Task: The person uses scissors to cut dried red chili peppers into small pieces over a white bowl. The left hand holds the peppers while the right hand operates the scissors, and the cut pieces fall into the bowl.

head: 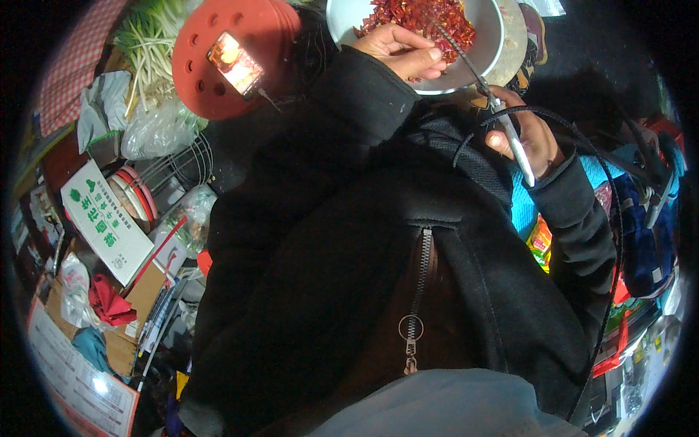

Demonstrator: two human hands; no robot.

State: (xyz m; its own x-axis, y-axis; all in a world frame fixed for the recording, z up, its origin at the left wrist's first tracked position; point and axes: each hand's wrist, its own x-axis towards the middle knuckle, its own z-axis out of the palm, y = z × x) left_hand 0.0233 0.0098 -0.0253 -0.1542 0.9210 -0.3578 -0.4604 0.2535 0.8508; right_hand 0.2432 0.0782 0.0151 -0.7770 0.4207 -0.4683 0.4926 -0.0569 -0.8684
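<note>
Over the near side of a pale metal bowl, my left hand has its thumb and fingers drawn together. The bowl holds many cut pieces of dried red chili. Whether a piece is between my left fingertips is hard to see against the red behind them. My right hand grips the pale handle of a long metal cutting tool. Its dark, narrow blade slants over the bowl, close to my left fingertips. Seen nearly edge-on, it could be scissors or a knife.
Left of the bowl, a lit phone lies on a red plastic stool, a cable attached. Beyond are spring onions, plastic bags and a printed white carton panel. A black strap curves past my right wrist.
</note>
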